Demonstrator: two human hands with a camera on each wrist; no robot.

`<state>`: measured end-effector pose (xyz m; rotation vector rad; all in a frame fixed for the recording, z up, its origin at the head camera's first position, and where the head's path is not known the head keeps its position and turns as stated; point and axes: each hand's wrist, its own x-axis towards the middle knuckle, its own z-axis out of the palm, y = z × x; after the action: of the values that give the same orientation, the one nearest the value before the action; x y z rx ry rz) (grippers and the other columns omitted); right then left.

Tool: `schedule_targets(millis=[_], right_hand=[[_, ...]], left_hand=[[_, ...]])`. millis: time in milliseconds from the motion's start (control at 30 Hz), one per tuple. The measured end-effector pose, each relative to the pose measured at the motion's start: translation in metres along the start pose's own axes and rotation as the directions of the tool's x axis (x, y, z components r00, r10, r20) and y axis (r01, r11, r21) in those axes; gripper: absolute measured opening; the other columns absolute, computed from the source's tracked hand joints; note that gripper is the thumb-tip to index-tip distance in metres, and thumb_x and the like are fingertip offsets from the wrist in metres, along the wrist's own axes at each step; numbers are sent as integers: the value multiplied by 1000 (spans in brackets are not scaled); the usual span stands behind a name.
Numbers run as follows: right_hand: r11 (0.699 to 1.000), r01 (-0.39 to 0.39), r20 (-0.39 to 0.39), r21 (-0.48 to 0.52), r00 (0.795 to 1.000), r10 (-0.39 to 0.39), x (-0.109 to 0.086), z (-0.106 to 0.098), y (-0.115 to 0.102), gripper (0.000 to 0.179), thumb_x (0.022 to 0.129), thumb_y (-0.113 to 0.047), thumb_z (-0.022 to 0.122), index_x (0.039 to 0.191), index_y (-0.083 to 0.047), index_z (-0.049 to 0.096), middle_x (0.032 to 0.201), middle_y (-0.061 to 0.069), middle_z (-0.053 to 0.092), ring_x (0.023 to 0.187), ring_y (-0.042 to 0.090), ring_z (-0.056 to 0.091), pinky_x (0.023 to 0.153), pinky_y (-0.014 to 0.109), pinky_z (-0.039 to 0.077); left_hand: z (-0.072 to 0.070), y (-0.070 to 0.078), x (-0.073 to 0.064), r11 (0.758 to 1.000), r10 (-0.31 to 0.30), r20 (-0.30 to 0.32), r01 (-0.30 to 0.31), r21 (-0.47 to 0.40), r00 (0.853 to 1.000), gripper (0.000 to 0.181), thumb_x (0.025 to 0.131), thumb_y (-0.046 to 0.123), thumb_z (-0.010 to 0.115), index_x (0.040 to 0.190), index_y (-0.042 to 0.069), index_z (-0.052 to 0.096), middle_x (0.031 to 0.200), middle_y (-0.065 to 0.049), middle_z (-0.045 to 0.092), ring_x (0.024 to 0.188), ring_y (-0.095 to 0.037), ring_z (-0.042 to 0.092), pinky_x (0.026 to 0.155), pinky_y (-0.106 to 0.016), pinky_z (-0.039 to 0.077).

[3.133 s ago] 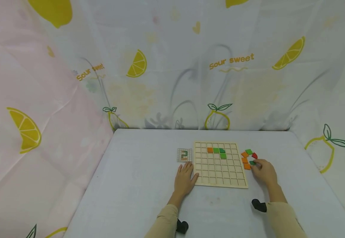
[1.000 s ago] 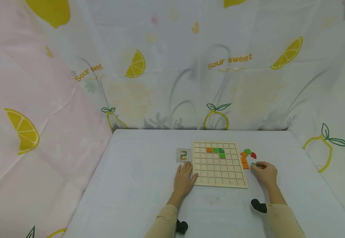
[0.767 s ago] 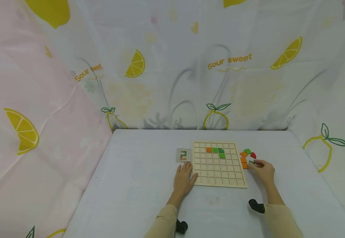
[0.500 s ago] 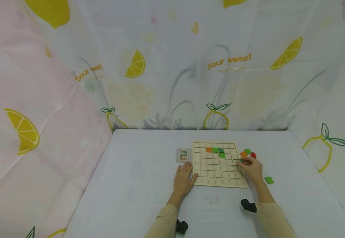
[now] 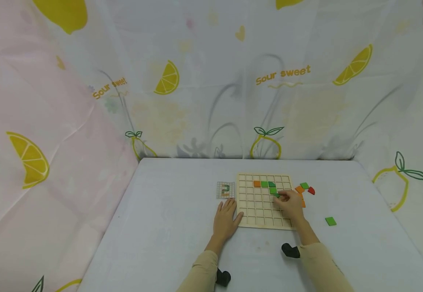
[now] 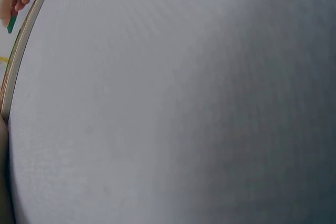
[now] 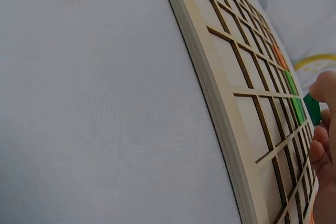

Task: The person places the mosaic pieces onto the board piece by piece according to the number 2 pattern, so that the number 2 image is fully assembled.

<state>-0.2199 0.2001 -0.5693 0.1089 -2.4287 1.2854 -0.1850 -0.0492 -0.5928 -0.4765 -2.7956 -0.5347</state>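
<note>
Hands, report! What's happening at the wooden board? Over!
Right hand pinches flat dark green piece, over pale wooden grid board. Left hand flat at board's left edge. Nothing visible blocking.

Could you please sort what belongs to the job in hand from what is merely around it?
Job:
dark green piece, pinched by the right hand
wooden grid board with tiles
pattern card, likely
loose tiles, likely

Apparently just around:
table
printed backdrop
black items by the sleeves

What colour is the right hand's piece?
Dark green; the piece shows best in the right wrist view.
</note>
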Motion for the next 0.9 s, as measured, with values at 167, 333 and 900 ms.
schedule_targets(millis=[167,333,900], right_hand=[[1000,-11,43,-16,999,11,-1,8,-2,25,70,-2,77,89,12,67,75,15,61,66,15,53,56,19,44],[998,-17,85,-58,996,22,-1,9,-2,23,70,-1,76,89,11,67,73,11,58,68,15,48,56,21,42],[987,103,155,-121,984,-84,3,5,-4,13,74,3,75,83,11,70,90,22,62,72,28,58,58,29,51]], left_hand=[[0,0,0,1000,1,-4,0,9,1000,52,95,41,49,130,4,55,137,-8,51,132,-21,43,113,-43,27],[0,0,-1,1000,0,-3,0,12,1000,52,95,41,48,130,3,54,138,-8,51,131,-21,43,113,-43,27],[-1,1,-1,1000,6,-7,-6,14,1000,51,95,40,49,130,4,55,137,-7,52,131,-21,43,113,-42,28]])
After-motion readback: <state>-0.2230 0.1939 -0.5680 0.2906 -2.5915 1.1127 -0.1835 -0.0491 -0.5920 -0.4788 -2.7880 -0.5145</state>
